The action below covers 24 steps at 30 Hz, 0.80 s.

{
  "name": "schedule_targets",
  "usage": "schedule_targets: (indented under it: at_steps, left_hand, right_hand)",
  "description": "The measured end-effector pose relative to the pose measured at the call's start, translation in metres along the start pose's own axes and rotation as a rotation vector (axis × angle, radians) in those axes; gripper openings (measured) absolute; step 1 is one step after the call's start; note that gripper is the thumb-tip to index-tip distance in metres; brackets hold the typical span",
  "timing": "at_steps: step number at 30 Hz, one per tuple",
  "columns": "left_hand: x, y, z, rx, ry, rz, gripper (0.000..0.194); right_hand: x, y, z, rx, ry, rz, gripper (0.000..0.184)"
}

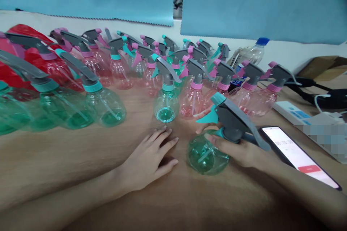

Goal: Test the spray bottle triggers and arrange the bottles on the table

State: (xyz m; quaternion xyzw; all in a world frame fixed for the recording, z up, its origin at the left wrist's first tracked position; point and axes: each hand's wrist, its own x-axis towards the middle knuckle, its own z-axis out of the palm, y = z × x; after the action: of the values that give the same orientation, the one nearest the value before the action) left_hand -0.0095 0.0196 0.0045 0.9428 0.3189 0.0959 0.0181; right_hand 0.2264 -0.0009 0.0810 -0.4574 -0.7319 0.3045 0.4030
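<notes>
My right hand (238, 149) is wrapped round the neck of a green spray bottle (206, 156) with a grey head and teal trigger, standing on the wooden table (81, 162). My left hand (151, 155) rests flat on the table just left of that bottle, fingers spread and holding nothing. Right behind my left hand stands another green spray bottle (166, 106). Several pink spray bottles (191, 99) and green spray bottles (107, 104) stand in rows across the table beyond both hands.
A lit smartphone (298, 155) lies to the right of my right hand. A white power strip (303, 117), black cables, a water bottle (251, 56) and a cardboard box (324, 66) sit at the right. Red plastic (24, 30) lies far left. Blue cloth hangs behind.
</notes>
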Motion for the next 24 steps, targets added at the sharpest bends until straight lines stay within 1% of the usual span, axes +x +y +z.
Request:
schedule_targets:
  at_steps: [3, 7, 9, 12, 15, 17, 20, 22, 24]
  left_hand:
    - [0.000, 0.000, 0.000, 0.000, 0.004, 0.002, 0.049]
    - [0.001, -0.001, 0.001, -0.002, 0.005, 0.003, 0.049]
    - [0.001, -0.001, 0.001, 0.000, 0.006, 0.004, 0.049]
    - [0.001, -0.001, 0.001, -0.001, 0.011, 0.006, 0.049]
    - [0.001, -0.001, 0.000, -0.012, 0.014, 0.006, 0.048]
    - [0.001, 0.000, 0.000, -0.017, 0.017, 0.004, 0.047]
    - [0.001, 0.001, 0.000, -0.014, 0.013, -0.002, 0.046]
    - [0.001, 0.001, 0.000, -0.012, 0.002, -0.007, 0.046]
    - [0.001, 0.001, 0.000, -0.013, -0.004, -0.010, 0.047]
  right_hand:
    - [0.001, -0.004, 0.001, 0.015, 0.025, 0.015, 0.012]
    - [0.003, -0.006, 0.001, 0.033, 0.015, 0.040, 0.013]
    - [0.001, -0.001, 0.002, 0.013, 0.042, 0.031, 0.011]
    - [-0.003, 0.011, 0.004, -0.022, 0.121, 0.018, 0.003]
    - [-0.004, 0.015, 0.005, -0.030, 0.110, 0.038, 0.004]
    - [-0.002, 0.011, 0.003, -0.031, 0.074, 0.038, 0.008]
    - [0.002, 0.001, 0.000, 0.019, -0.006, 0.038, 0.023]
    - [0.004, -0.004, -0.002, 0.037, -0.024, 0.033, 0.031]
    - [0.005, -0.008, -0.002, 0.033, -0.040, 0.028, 0.034]
